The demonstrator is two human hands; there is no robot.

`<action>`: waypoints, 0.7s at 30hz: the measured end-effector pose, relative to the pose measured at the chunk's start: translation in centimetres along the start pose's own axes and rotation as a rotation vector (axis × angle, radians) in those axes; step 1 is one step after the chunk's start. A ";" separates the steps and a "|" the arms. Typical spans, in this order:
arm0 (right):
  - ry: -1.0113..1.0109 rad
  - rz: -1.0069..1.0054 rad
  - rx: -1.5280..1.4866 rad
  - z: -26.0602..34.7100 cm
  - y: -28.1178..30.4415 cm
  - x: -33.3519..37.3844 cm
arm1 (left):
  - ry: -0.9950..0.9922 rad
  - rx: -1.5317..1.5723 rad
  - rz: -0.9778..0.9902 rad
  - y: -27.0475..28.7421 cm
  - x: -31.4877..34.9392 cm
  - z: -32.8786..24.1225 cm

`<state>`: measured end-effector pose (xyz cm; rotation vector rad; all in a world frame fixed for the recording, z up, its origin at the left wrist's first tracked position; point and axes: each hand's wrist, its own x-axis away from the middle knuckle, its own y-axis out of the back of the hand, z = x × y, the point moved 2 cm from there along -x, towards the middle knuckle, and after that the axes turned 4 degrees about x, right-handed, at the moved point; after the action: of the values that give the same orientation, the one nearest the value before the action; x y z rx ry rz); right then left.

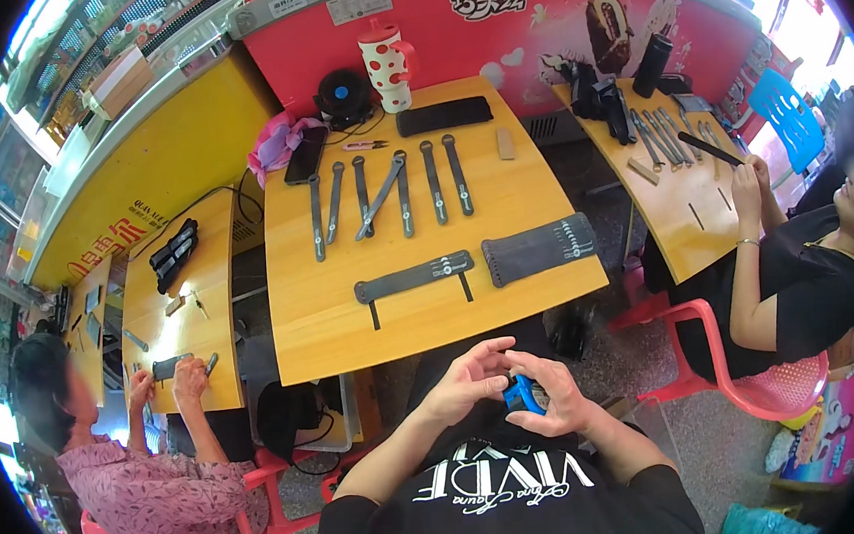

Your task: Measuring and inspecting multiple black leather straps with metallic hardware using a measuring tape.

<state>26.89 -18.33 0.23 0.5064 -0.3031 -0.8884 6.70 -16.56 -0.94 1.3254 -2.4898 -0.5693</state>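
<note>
Below the near edge of the table, in front of my chest, my right hand [557,394] has its fingers and thumb closed around a small blue plastic thing [523,396] with a dark part; its kind is not clear. My left hand [468,382] is close beside it, fingers curved and apart, its thumb next to the blue thing. On the wooden table [432,332] ahead lie several long dark-grey strips [405,203] with rounded ends, one laid slantwise over others. Nearer to me are a narrow dark-grey pouch [413,278] with two short black strips under it and a wider dark-grey pouch [538,250].
Toward the back stand a red-dotted tumbler [386,69], a black fan [344,98], a phone [306,156] and a black case [443,116]. People work at a left table [217,339] and a right table [670,238]. A red chair [726,369] is at my right.
</note>
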 end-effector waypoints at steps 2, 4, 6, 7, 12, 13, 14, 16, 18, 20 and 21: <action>0.001 0.007 -0.009 0.3 -0.1 0.0 | 0.042 0.015 0.012 0.1 0.1 0.1; -0.005 0.008 -0.005 0.5 -0.2 -0.1 | 0.013 0.018 0.005 0.3 0.2 0.1; -0.018 0.010 0.018 0.6 -0.3 -0.3 | 0.010 0.022 0.007 0.4 0.2 0.2; -0.012 0.007 0.005 0.7 -0.3 -0.4 | 0.009 0.027 0.011 0.5 0.2 0.3; 0.004 0.017 0.014 0.8 0.1 -2.2 | 0.004 0.022 -0.010 1.9 -0.4 0.8; 0.010 0.023 -0.002 0.8 0.1 -2.5 | 0.010 0.021 -0.009 2.2 -0.4 0.8; 0.003 0.025 -0.017 0.8 0.1 -2.9 | 0.030 0.024 -0.003 2.5 -0.6 1.0; -0.001 0.028 -0.037 0.6 0.3 -3.4 | 0.018 0.011 -0.008 2.9 -1.0 1.1; -0.014 0.011 -0.037 0.1 0.7 -3.5 | 0.021 0.003 -0.007 3.1 -1.9 1.1; -0.029 -0.009 -0.051 -0.7 1.5 -3.2 | 0.002 -0.003 0.050 2.7 -3.4 1.1; -0.046 -0.031 -0.061 -1.1 2.0 -2.8 | 0.000 0.000 0.057 2.4 -4.3 1.1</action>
<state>27.00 -14.70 0.23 0.4354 -0.3096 -0.9375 6.91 -11.51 -1.00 1.2506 -2.5180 -0.5564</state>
